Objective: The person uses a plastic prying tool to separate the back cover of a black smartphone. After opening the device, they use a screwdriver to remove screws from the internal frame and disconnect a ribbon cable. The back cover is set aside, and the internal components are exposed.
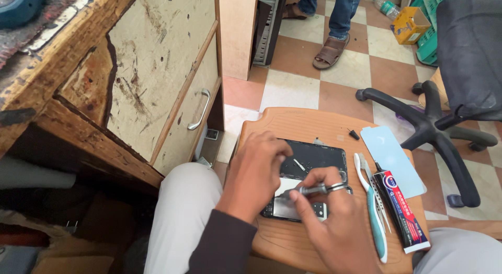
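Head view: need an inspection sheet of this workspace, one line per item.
Surface: light brown wooden stool top, resting between the person's knees.
Job's things: opened black phone lying flat, inner parts exposed; slim metal screwdriver pointed at its lower part.
Clutter: white-and-teal toothbrush, metal tweezers beside it, black-and-red glue tube, pale blue sheet, small black bit.
Grippers: left hand resting on the phone's left edge; right hand, ring on one finger, holding the screwdriver.
Cables: nothing seen.
Surroundings: worn wooden desk with drawer handle, black office chair, checkered floor tiles, another person's sandalled feet.
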